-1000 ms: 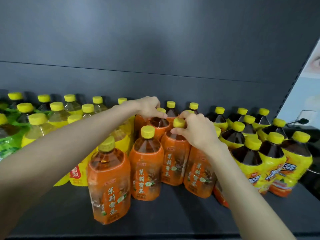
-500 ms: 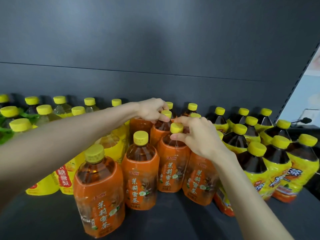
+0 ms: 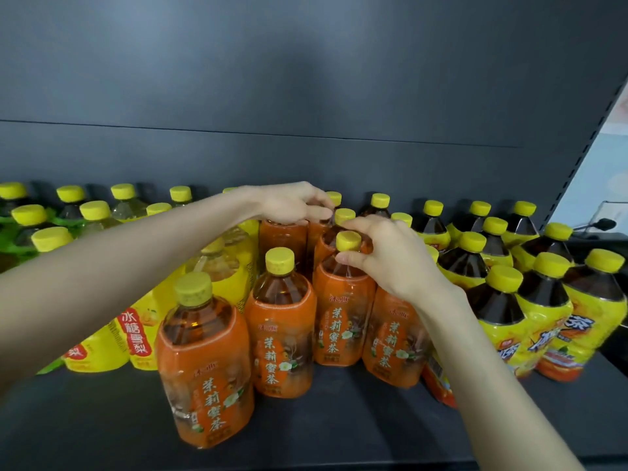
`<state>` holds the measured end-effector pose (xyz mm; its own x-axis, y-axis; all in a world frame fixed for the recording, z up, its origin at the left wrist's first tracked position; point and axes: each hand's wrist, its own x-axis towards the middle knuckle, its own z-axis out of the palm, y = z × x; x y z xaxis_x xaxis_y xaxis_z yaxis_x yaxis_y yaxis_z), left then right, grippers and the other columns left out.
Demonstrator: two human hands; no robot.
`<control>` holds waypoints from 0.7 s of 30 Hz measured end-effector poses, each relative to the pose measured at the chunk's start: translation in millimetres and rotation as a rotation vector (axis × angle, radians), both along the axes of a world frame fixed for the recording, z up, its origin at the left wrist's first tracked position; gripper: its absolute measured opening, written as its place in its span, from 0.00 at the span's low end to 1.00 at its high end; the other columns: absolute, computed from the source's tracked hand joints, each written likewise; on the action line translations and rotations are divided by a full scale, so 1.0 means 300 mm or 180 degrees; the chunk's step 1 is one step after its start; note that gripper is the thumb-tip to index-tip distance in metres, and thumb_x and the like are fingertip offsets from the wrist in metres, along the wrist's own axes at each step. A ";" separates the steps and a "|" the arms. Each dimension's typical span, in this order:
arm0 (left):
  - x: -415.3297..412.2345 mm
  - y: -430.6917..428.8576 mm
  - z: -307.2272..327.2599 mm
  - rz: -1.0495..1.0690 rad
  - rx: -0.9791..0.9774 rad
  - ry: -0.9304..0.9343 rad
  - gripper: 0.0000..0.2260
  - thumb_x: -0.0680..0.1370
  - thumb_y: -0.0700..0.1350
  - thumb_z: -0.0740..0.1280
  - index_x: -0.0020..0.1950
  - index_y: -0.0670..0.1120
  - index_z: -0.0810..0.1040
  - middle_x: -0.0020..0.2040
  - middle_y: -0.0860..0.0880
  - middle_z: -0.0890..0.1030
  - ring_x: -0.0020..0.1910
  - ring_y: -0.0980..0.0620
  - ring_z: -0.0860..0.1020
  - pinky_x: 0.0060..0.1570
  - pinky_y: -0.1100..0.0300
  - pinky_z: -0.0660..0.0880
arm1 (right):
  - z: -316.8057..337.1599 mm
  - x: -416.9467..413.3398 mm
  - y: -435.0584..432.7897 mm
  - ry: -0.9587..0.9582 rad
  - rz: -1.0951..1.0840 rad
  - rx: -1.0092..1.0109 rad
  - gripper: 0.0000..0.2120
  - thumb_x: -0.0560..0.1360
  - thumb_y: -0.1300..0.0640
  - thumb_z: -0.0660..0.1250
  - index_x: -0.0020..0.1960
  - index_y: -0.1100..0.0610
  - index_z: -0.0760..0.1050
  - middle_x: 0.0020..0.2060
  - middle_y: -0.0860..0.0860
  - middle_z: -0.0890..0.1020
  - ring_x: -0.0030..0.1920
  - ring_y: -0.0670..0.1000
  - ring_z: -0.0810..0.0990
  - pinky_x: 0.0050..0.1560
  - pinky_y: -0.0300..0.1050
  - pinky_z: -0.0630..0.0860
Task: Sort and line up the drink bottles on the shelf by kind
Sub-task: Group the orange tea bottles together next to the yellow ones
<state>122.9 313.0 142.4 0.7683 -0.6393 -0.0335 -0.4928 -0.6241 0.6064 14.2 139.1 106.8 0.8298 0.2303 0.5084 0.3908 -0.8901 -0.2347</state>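
Several orange-labelled tea bottles with yellow caps stand in the middle of the dark shelf [image 3: 102, 426]. My left hand [image 3: 289, 203] reaches to the back and grips the top of an orange bottle [image 3: 282, 239] in the rear row, hiding its cap. My right hand [image 3: 390, 260] curls around the neck of another orange bottle [image 3: 339, 321], thumb and fingers just under its cap [image 3: 348, 240]. Two more orange bottles [image 3: 207, 368] [image 3: 280, 338] stand free in front, towards me.
Yellow-labelled pear drink bottles [image 3: 136, 334] and green-labelled bottles [image 3: 20, 239] crowd the left. Dark tea bottles with yellow labels [image 3: 503, 328] fill the right. The grey back panel [image 3: 306, 96] rises behind. A strip of bare shelf runs along the front edge.
Both hands stay on the same bottle tops. The view has shifted left and closer, so the bottles look larger and lower in the frame.
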 end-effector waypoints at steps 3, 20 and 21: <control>-0.083 0.088 0.038 0.0275 -0.0262 -0.0199 0.14 0.80 0.46 0.62 0.64 0.44 0.74 0.56 0.45 0.80 0.55 0.50 0.79 0.52 0.61 0.77 | 0.007 -0.044 0.017 -0.0329 0.0206 0.0814 0.17 0.74 0.51 0.71 0.61 0.55 0.78 0.54 0.51 0.82 0.54 0.50 0.79 0.54 0.48 0.76; -0.632 0.299 -0.397 0.1920 -0.2658 -0.1521 0.22 0.71 0.53 0.72 0.62 0.56 0.69 0.53 0.69 0.76 0.54 0.70 0.74 0.50 0.76 0.70 | -0.380 -0.220 0.262 0.0012 0.0220 0.1506 0.38 0.73 0.50 0.72 0.77 0.46 0.55 0.69 0.49 0.61 0.65 0.41 0.56 0.64 0.41 0.59; -0.635 0.296 -0.408 0.1948 -0.2672 -0.1599 0.20 0.71 0.53 0.72 0.61 0.58 0.69 0.53 0.68 0.76 0.54 0.69 0.75 0.50 0.76 0.70 | -0.383 -0.219 0.267 -0.0025 0.0163 0.1477 0.38 0.73 0.50 0.72 0.77 0.46 0.55 0.69 0.50 0.62 0.66 0.44 0.58 0.64 0.41 0.60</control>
<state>-67.7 401.8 20.0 0.7635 0.1688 0.6233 -0.5503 -0.3349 0.7648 -51.4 219.0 -7.9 0.8190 0.0175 0.5736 0.4348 -0.6711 -0.6004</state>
